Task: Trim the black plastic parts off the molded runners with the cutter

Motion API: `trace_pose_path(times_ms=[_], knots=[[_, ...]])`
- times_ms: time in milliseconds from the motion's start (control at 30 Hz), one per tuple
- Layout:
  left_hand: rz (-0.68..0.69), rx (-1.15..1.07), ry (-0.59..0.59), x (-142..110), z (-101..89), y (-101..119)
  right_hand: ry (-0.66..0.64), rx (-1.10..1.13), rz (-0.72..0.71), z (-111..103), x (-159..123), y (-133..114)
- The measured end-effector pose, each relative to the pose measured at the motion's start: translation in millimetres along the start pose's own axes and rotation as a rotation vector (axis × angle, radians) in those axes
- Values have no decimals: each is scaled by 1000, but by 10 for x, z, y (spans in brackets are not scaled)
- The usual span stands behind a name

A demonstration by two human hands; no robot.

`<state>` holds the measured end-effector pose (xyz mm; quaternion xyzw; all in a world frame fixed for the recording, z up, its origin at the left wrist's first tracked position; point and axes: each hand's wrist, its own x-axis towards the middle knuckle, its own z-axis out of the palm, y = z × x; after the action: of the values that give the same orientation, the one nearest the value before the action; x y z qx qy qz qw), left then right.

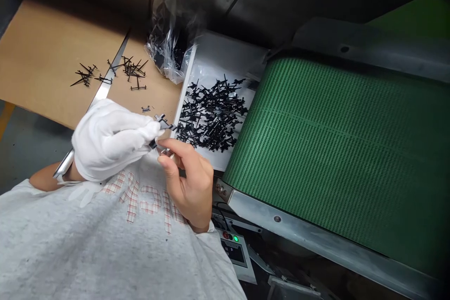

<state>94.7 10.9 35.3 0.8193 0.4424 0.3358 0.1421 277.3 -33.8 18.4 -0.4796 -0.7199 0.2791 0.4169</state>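
Black plastic piece (163,123) pinched by gloved left hand (108,140), bare right hand (186,183) beside.

The left hand (105,140) wears a white fabric glove (112,138), close-fitting over the fingers and ending at the wrist. The right hand (188,187) is bare and ungloved. The torso is covered by a light grey T-shirt (70,239) with a faintly speckled surface. Across its front are appliqué letters (147,199) in red-and-white checked cloth with stitched edges, partly hidden and not fully legible.
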Motion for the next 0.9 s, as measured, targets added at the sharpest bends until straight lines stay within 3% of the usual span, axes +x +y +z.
trace_pose_path(times_ms=[100, 200, 233, 267, 367, 467, 567, 733, 900], knots=[[71, -55, 25, -18, 8, 1, 33, 11, 41, 2, 1, 24], [208, 94, 169, -76, 57, -104, 19, 76, 57, -12, -13, 60], [198, 170, 180, -108, 89, -192, 19, 93, 65, -18, -22, 80], [165, 247, 142, -147, 132, -314, 31, 102, 80, -25, -33, 106], [-201, 464, -179, -312, 330, -854, 120, 84, 170, -38, -69, 213], [-398, 539, -359, -539, 569, -1448, 179, 75, 273, -36, -99, 333], [-544, 603, -540, -761, 740, -1813, 182, 91, 340, -26, -123, 426], [-638, 636, -745, -910, 790, -1861, 208, 56, 411, -4, -168, 508], [-653, 648, -839, -907, 734, -1752, 171, 67, 385, 18, -195, 536]])
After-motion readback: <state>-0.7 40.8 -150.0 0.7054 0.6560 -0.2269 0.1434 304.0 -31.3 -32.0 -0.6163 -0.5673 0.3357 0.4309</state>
